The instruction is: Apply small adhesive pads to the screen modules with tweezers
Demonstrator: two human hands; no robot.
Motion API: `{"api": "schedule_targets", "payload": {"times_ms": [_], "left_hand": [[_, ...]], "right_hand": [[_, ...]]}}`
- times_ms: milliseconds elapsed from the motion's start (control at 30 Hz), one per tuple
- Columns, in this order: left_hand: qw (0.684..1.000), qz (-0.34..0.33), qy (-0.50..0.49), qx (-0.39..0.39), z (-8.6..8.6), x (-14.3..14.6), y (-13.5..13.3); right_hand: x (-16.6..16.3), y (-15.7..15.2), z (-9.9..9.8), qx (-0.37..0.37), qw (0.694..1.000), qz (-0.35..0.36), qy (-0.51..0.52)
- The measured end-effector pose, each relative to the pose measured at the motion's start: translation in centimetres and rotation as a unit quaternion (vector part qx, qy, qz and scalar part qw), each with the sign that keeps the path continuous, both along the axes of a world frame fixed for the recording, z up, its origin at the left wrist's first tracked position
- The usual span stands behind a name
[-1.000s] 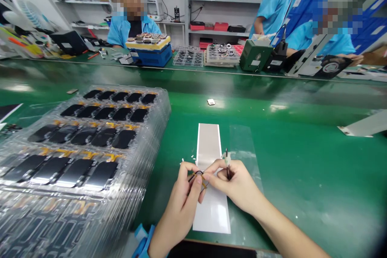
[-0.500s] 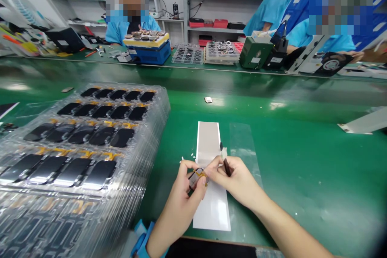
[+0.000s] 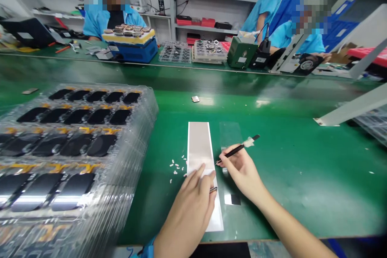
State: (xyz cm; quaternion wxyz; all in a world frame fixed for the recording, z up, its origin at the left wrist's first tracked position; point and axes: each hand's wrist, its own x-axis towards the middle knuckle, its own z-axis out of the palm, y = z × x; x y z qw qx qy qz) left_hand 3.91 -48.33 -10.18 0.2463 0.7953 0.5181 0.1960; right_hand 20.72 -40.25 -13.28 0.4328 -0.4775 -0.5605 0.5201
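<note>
My left hand (image 3: 193, 197) rests over the long adhesive-backed sheet (image 3: 199, 137), its forefinger stretched onto the surface. Between its curled fingers shows the dark edge of a small screen (image 3: 213, 189); most of it is hidden. My right hand (image 3: 242, 169) grips slim black tweezers (image 3: 236, 150) wrapped near the back end with pale tape. Their tip is at the sheet's right edge. Tiny white scraps (image 3: 175, 165) lie left of the sheet. A clear film strip (image 3: 229, 133) lies to its right, partly behind my right hand.
Stacked clear trays (image 3: 148, 117) of black screens with orange ribbon cables fill the left. A small square part (image 3: 195, 99) lies farther back on the green table (image 3: 287, 141). A white bracket (image 3: 347, 109) stands at right. Co-workers in blue sit beyond, behind a blue box (image 3: 136, 50).
My left hand has gone from holding the screen up to lying over the sheet, the screen still in it. My right hand has moved away, turning the tweezers tip down. The view has shifted right.
</note>
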Motion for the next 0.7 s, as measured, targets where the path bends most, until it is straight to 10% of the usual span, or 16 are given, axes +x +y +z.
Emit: {"api": "schedule_targets", "payload": {"times_ms": [700], "left_hand": [[0.998,0.008,0.028,0.064,-1.9,0.9,-0.6]], "right_hand": [[-0.6,-0.3,-0.4,-0.02,0.999,-0.028,0.03]]}}
